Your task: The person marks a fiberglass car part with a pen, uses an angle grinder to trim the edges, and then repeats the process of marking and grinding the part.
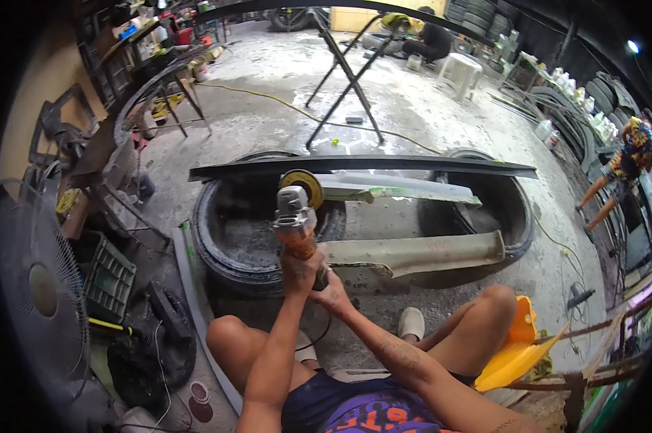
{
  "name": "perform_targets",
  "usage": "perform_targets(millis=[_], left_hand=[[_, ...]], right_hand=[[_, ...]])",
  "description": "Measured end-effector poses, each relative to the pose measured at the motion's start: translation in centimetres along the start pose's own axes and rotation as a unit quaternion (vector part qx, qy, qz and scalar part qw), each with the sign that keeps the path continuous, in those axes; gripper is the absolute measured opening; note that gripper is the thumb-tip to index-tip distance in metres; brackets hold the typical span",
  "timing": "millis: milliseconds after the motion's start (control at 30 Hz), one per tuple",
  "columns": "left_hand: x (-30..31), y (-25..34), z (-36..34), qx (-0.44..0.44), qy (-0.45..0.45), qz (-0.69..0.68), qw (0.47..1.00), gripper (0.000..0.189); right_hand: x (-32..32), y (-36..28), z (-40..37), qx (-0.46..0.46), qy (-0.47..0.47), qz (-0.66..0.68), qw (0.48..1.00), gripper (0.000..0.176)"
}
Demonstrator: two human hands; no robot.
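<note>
Both my hands are wrapped round an angle grinder (295, 220) with a grey head and an orange body. My left hand (298, 271) grips the orange body, while my right hand (331, 293) closes on its dark rear end. The yellow-rimmed disc (312, 189) faces up and right, overlapping the left end of a greyish panel strip (405, 190) with green patches. Nearer to me lies a beige panel piece (427, 252). A long black strip (369, 169) runs behind the disc. Two tires, a left tire (228, 272) and a right tire (526, 234), sit under these pieces.
A fan (43, 289) and a green crate (111, 278) stand at left. Yellow plastic pieces (514, 353) lie by my right knee. Beyond the tires are a folding stand (346, 76), a white stool (459, 72) and a crouching person (434, 42). Another person (624, 162) bends at right.
</note>
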State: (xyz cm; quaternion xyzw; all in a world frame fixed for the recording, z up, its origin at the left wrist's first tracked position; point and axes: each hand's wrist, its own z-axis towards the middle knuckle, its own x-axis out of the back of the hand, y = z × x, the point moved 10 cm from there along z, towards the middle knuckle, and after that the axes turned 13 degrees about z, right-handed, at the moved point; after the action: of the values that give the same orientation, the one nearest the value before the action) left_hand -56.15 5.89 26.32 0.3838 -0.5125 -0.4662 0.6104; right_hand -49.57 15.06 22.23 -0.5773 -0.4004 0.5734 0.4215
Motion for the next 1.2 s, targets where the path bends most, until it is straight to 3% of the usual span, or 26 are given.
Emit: perform_targets(millis=[67,200,400,467,533,567,600,633,667,733,800,867,933,1033,1133,1200], left_hand=[[1.0,0.8,0.3,-0.049,0.065,0.042,0.996,0.029],[2.1,3.3,0.6,-0.080,0.102,0.061,0.990,0.032],[1.8,2.7,0.9,-0.060,0.081,0.045,0.994,0.033],[1.4,1.6,1.1,-0.042,0.071,0.024,0.996,0.033],[1.6,1.2,1.3,-0.025,0.058,0.007,0.998,0.033],[1.8,1.7,1.1,-0.028,0.051,0.025,0.998,0.037],[2.0,2.0,1.0,-0.032,0.047,0.042,0.998,0.041],[2.2,1.6,0.9,-0.027,0.049,0.043,0.998,0.041],[2.1,1.7,0.9,-0.052,0.051,0.071,0.995,0.041],[2.1,2.2,0.2,-0.077,0.049,0.105,0.990,0.040],[1.6,3.2,-0.7,-0.091,0.031,0.087,0.992,0.042],[1.3,3.4,-1.1,-0.095,0.017,0.092,0.991,0.042],[0.8,3.0,-1.4,-0.096,0.008,0.096,0.991,0.043],[0.6,3.8,-1.7,-0.164,0.023,0.170,0.971,0.038],[0.4,5.0,-2.4,-0.155,-0.005,0.146,0.977,0.037],[-0.2,4.9,-2.7,-0.140,-0.027,0.163,0.976,0.038]], right_hand=[[0.2,0.9,0.2,-0.003,0.007,0.013,1.000,0.073],[-0.9,1.3,1.3,-0.025,-0.029,0.063,0.997,0.075],[-0.6,1.3,1.6,-0.022,-0.044,0.062,0.997,0.077],[-0.5,1.9,0.9,-0.092,-0.071,0.065,0.991,0.085],[0.8,-0.9,-0.4,0.004,-0.133,-0.132,0.982,0.094],[2.0,-1.8,-1.2,0.028,-0.171,-0.190,0.966,0.097],[4.3,-4.6,-2.4,0.067,-0.157,-0.384,0.907,0.095],[7.8,-5.2,-3.0,0.094,-0.119,-0.465,0.872,0.095],[12.7,-4.3,-3.2,0.051,-0.057,-0.503,0.861,0.099],[18.3,-4.7,-4.1,-0.008,0.000,-0.681,0.732,0.110],[22.4,-2.9,-4.1,-0.003,-0.011,-0.737,0.676,0.119],[22.8,-2.0,-3.2,-0.008,-0.042,-0.759,0.650,0.113],[22.8,-0.9,-2.3,0.017,-0.048,-0.761,0.647,0.105],[22.8,0.0,-0.8,0.037,-0.045,-0.748,0.662,0.093],[23.6,-1.2,0.6,0.035,-0.035,-0.734,0.677,0.083],[22.9,-2.4,0.8,-0.041,-0.094,-0.702,0.704,0.080]])
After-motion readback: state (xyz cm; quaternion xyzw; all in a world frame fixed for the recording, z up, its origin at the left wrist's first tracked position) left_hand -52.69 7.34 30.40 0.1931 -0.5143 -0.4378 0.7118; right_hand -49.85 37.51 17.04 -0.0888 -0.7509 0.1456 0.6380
